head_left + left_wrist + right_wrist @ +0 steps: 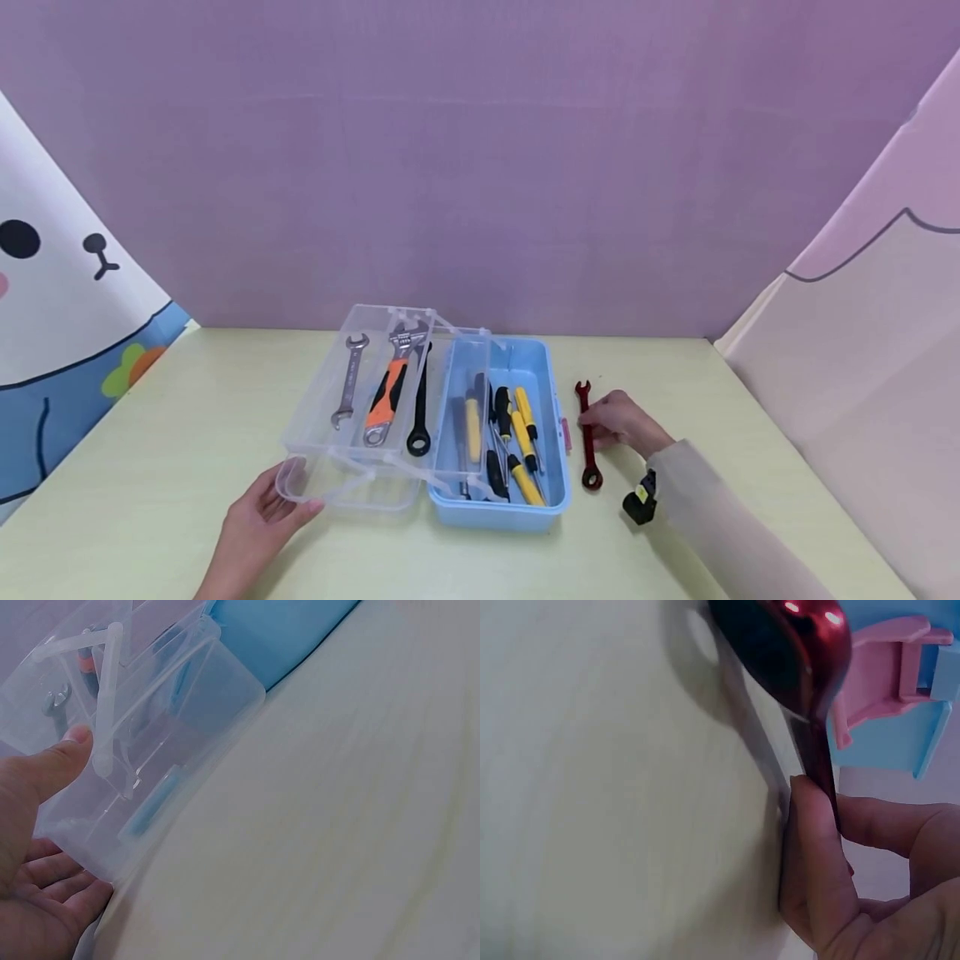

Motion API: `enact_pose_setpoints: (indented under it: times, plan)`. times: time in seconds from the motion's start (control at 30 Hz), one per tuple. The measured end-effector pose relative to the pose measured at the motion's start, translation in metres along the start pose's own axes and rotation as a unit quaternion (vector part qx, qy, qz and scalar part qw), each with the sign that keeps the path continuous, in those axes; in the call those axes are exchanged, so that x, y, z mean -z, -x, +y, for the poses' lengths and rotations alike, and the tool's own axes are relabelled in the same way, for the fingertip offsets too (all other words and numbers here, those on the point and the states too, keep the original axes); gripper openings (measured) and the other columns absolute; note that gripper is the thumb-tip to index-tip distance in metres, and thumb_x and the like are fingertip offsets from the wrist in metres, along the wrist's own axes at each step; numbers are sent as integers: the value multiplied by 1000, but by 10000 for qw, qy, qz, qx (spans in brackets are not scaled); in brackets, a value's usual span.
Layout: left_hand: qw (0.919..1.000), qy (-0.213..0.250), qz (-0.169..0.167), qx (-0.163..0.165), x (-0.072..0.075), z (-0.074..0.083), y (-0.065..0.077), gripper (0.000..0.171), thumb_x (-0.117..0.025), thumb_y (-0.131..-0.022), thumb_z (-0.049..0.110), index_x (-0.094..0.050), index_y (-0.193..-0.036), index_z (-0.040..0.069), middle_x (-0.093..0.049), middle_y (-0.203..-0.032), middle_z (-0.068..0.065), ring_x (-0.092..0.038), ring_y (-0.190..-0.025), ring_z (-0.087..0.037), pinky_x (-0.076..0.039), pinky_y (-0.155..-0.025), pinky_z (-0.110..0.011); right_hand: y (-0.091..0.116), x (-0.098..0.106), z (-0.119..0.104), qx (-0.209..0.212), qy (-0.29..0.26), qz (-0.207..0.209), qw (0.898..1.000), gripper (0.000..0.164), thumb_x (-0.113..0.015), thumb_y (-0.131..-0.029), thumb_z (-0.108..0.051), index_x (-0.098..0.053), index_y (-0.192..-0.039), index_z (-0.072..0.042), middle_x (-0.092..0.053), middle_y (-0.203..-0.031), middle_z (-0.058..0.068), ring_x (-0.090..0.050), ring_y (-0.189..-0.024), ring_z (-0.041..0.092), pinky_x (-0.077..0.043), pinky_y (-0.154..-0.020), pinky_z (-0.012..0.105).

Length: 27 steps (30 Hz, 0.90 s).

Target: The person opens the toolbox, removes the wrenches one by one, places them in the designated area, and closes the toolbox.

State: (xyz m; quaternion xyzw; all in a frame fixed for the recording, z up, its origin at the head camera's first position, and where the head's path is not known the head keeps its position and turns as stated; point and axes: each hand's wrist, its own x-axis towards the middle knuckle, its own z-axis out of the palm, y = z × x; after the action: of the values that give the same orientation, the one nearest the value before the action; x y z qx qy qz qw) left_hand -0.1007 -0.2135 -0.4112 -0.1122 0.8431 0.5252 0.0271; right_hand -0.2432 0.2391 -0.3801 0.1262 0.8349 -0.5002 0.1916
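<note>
Wrench (589, 452), glossy red, is pinched between thumb and fingers of the right hand (625, 423), at the worktop (480, 571) just right of the blue toolbox (495, 518); whether it touches the surface is hard to tell; well apart from it, the left hand (257, 521) grips the clear lid (375, 496) at its near left corner; yellow-and-black screwdrivers (523, 435) lie in the toolbox; a silver wrench (349, 385) and an orange-handled adjustable wrench (386, 398) lie left of them.

Passage into the box (495, 518) from above, on its right side
The tray (315, 421) overhangs its left part, and screwdrivers (522, 435) crowd the floor. Between box and red wrench (589, 454) runs a narrow strip, the latch (566, 435) jutting in.
</note>
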Motion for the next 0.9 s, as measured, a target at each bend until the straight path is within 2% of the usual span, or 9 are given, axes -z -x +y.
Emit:
enact_pose_setpoints:
  times: [0.1,0.2,0.33,0.6,0.9]
  plan:
    - [10000,38,-8,0,0,0,-1,78,-73,-85,26,-31,-144,-3,-38,-144,-30,-47,-128,-29,-53,-89,-14,-1,-1,-1,-29,90,78,9999,26,-60,-89,-2,-52,-108,13,-61,-69,7,-58,-49,12,-59,-52,26]
    - [9999,66,-57,61,0,1,-1,80,-73,-86,28,-29,-145,-4,-35,-145,-30,-41,-132,-38,-54,-93,-23,-1,-3,-2,-74,212,153,9996,24,-62,-88,-2,-50,-104,11,-60,-69,8,-58,-49,13,-59,-52,27]
    - [9998,120,-108,121,0,1,-2,82,-72,-86,29,-27,-146,-4,-32,-147,-31,-38,-133,-40,-53,-95,-28,1,-4,-4,-81,517,251,9983,25,-63,-88,-5,-49,-103,9,-58,-74,10,-57,-51,14,-58,-52,25]
    - [9998,142,-98,48,-1,1,-3,81,-72,-86,28,-27,-145,-5,-32,-147,-31,-39,-133,-40,-53,-96,-27,1,-5,-6,-115,1080,688,9917,27,-68,-85,-7,-49,-100,6,-56,-78,13,-58,-56,17,-58,-55,25]
    - [9998,150,-120,101,0,2,-2,81,-72,-86,28,-26,-146,-5,-32,-147,-31,-39,-133,-40,-53,-95,-28,-2,-2,-4,-209,1178,699,9903,23,-71,-83,-10,-55,-91,4,-59,-69,9,-57,-52,13,-57,-53,23]
